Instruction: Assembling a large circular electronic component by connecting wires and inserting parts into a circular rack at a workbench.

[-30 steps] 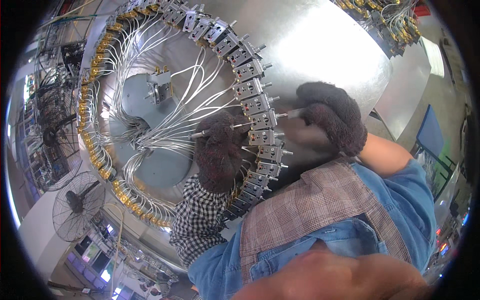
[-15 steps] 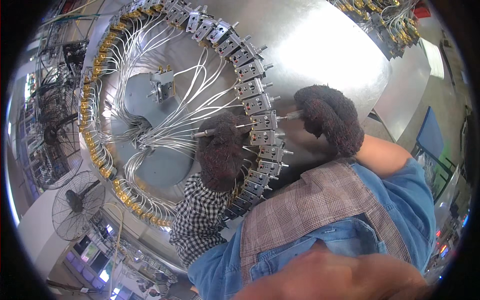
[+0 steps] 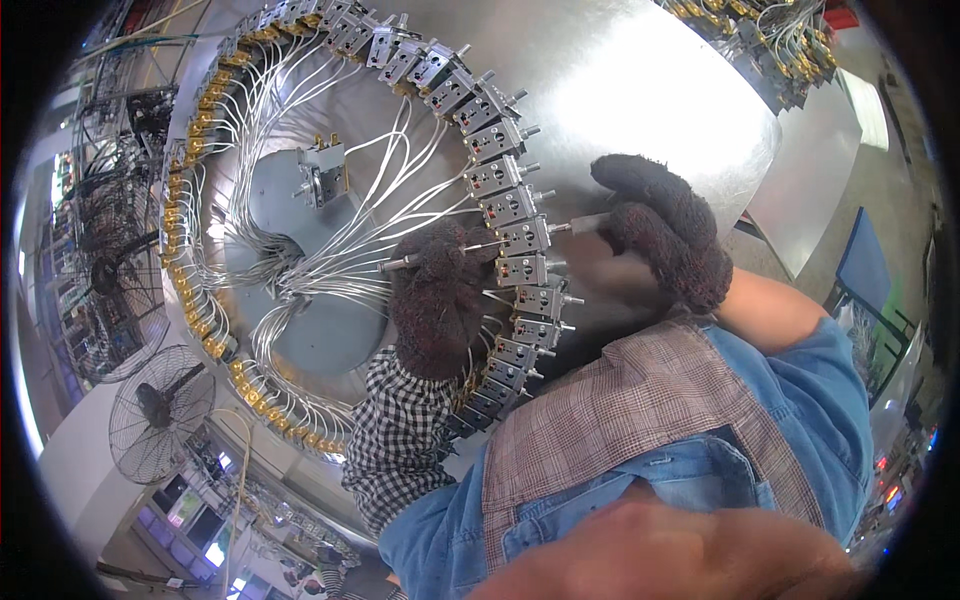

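Many small metal boxes with shafts and white leads, looking like thermostats, stand in a ring around a round grey platform [image 3: 320, 340]. My left hand [image 3: 437, 300], in a dark knitted glove, is closed around a slim metal screwdriver-like tool [image 3: 398, 264]. Its thin tip reaches the inner side of one metal box [image 3: 524, 237] on the ring's right side. Outside the ring my right hand [image 3: 665, 230], gloved alike, grips a tool with a pale translucent handle [image 3: 588, 223]. That tool's end meets the shaft of the same box, while an upper finger stretches away from it.
A single metal box [image 3: 325, 172] sits on the platform inside the ring. More wired boxes [image 3: 770, 45] are piled at the far right of the shiny metal table [image 3: 640, 90]. Standing fans [image 3: 160, 412] are at the left, and a blue panel [image 3: 862, 262] is at the right.
My right hand's upper finger has straightened and lifted off the handle. The left hand has shifted very slightly left with its tool. Both tools remain at the same box.
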The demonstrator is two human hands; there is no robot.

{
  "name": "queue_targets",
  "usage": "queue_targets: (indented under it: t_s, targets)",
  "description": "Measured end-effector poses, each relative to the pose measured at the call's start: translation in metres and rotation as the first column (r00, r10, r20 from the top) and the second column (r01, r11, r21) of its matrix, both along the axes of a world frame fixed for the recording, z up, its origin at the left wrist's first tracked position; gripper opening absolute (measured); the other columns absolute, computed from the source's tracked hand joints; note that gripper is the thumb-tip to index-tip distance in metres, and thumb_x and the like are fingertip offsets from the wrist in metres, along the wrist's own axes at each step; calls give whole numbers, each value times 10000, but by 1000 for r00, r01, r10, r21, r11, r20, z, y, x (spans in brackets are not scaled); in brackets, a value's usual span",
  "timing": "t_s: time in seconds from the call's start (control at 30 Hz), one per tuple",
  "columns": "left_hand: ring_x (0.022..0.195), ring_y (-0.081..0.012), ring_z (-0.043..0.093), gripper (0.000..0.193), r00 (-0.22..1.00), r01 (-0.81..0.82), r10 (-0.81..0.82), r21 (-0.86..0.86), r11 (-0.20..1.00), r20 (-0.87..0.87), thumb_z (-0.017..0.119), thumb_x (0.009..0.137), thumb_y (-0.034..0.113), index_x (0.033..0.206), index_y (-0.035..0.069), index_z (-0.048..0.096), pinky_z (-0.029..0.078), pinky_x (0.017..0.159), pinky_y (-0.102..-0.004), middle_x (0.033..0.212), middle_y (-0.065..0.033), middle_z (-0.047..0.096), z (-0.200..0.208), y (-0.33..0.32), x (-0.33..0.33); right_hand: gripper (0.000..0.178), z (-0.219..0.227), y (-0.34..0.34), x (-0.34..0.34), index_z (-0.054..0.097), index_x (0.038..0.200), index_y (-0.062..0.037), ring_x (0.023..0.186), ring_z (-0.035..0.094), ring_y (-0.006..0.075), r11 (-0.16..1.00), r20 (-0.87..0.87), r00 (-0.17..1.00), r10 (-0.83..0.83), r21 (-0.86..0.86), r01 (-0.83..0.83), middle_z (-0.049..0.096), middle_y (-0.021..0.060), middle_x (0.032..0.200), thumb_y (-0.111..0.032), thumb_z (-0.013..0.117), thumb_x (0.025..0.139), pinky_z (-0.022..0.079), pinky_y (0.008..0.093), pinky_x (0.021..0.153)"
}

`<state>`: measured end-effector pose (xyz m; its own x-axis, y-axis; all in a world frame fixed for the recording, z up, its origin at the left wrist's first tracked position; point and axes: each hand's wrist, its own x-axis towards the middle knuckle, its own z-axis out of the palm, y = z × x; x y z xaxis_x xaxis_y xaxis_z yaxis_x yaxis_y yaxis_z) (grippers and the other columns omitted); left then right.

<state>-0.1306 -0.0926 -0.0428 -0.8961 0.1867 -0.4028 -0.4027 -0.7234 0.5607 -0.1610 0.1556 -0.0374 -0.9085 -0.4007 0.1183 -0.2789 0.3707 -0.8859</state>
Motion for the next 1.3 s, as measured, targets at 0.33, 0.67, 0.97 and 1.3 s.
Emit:
queue_targets:
  t_s: [0.33,0.67,0.97,1.3]
  targets:
    - [866,-213,554,125,996,-85,86,-79,993,8,490,873,118,959,28,496,479,791,-347,911,-86,534,11,13,-4,322,-13,7,-2,537,1041,-13,900,582,250,988,-278,954,114,128,-81,550,153,1080,-74,618,735,496,331,744]
    - [868,-176,530,129,999,-22,14,-171,985,-48,459,895,148,927,23,474,458,803,-317,892,-81,511,0,7,-3,458,-26,8,-1,535,1067,-38,883,577,310,947,-287,948,135,320,-38,562,140,1044,-43,638,621,495,354,703]
    - [924,-214,539,165,994,-25,11,-118,993,-112,474,870,92,1013,10,465,482,821,-346,981,-112,510,5,12,-3,480,-16,5,0,526,1077,-35,774,605,249,969,-276,957,90,246,-20,561,149,1019,-6,649,614,507,318,625]
    - [939,-212,529,120,998,-18,21,62,998,-51,476,871,96,966,28,499,455,870,-341,974,-94,523,13,15,-11,367,-2,4,1,502,1120,-16,753,594,156,975,370,926,-74,-170,146,545,147,1065,-47,593,765,508,267,613]
